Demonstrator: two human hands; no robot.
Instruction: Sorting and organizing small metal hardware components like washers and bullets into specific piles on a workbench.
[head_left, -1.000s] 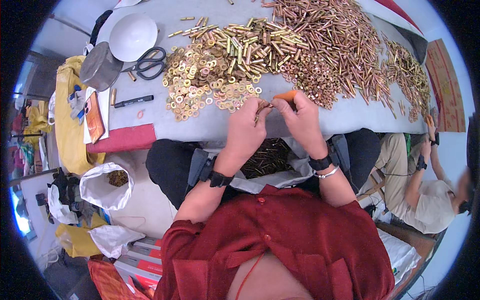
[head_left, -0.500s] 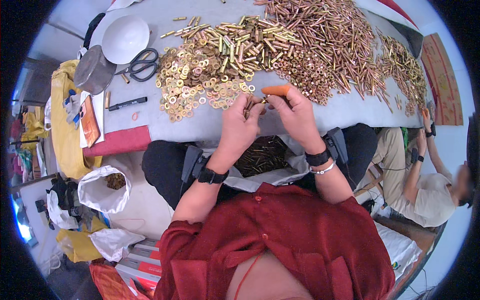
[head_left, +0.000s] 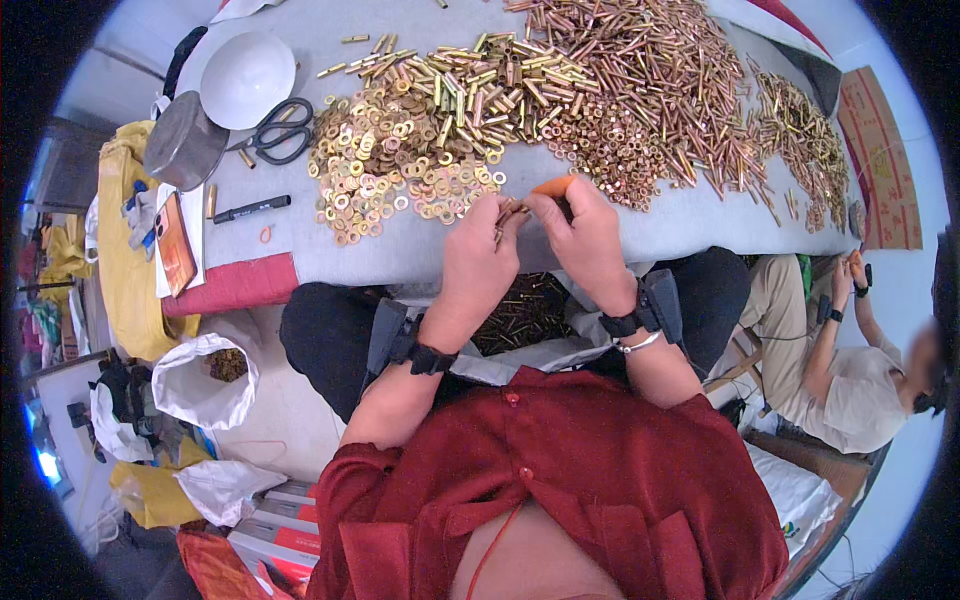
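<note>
My left hand (head_left: 480, 245) is closed on a small brass-coloured metal piece (head_left: 512, 208), perhaps a bolt, whose exact kind the fingers partly hide. My right hand (head_left: 582, 238) pinches close at the piece's right end, an orange finger cover (head_left: 553, 187) on its index finger. Just beyond the hands lie a pile of flat washers (head_left: 400, 170) and a heap of hex nuts (head_left: 610, 150). Behind them are short metal sleeves (head_left: 490, 85) and a big mound of long thin rods or bolts (head_left: 670, 70). Below my hands, an open white bag (head_left: 555, 352) holds many dark bolt-like pieces.
At the table's left are a white bowl (head_left: 247, 80), a metal pot (head_left: 185, 140), black scissors (head_left: 284, 130), a black marker (head_left: 252, 208) and an orange phone (head_left: 176, 245). A white sack (head_left: 180, 390) stands on the floor. Another person (head_left: 860, 390) sits at the right.
My right index finger has curled back from over the piece, and the hand's thumb and fingertips now press together by its end. The co-worker's hands have come closer together.
</note>
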